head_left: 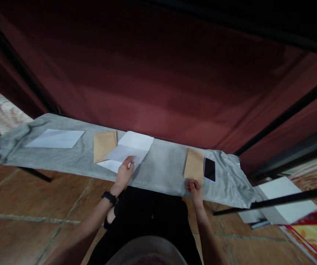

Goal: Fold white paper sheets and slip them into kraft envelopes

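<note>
My left hand [125, 171] is closed, thumb against fingers, on the near part of a creased white sheet of paper [128, 151]. More white paper [136, 139] lies under that sheet, which partly covers a stack of brown envelopes [103, 145] on the left. My right hand [196, 190] has its fingers curled at the near edge of another brown envelope stack [194, 164]. Whether anything is between those fingers I cannot make out. Just right of this stack lies a dark-screened phone [209, 169].
A grey cloth [166, 167] covers the long narrow table. Another white sheet [56, 138] lies towards its left end. Behind it hangs a dark red curtain [158, 106]. Black metal bars [285, 117] cross the right side, above a white box [288, 200] on the tiled floor.
</note>
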`<state>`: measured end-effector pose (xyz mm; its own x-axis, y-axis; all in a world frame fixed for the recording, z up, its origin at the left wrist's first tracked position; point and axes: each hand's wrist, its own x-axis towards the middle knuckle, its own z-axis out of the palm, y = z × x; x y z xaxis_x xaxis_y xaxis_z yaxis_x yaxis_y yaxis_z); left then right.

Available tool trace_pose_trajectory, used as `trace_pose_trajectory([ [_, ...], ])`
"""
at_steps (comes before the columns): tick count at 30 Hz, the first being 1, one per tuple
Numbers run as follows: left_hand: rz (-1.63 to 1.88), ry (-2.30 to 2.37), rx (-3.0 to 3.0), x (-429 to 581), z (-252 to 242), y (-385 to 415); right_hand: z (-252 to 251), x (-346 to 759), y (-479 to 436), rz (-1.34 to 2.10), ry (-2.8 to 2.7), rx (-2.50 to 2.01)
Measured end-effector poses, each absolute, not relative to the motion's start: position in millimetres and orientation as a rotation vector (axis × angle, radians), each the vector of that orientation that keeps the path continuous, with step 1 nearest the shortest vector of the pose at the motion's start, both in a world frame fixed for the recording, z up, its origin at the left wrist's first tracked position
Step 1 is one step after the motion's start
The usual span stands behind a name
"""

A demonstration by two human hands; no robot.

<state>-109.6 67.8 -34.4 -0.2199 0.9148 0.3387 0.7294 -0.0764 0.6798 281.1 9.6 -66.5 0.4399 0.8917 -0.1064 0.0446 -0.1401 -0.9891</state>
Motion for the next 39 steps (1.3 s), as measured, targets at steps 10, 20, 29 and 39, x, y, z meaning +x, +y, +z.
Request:
trace_pose_trajectory([
  [10, 1.090, 1.317, 1.942, 31, -31, -1, -68, 256, 0, 0.701, -1.265, -1.538],
  [20, 0.930, 1.275, 2.170, 44, -51, -41, -76, 233, 11, 0.647, -1.713, -1.376],
  [29, 0.853, 1.699, 2.465, -32, -46, -26, -79, 244, 12, 0.734, -1.665, -1.407],
  [39, 0.783, 1.478, 2.302, -60, -38, 0, -88, 248, 11, 0.644, -1.726, -1.384],
])
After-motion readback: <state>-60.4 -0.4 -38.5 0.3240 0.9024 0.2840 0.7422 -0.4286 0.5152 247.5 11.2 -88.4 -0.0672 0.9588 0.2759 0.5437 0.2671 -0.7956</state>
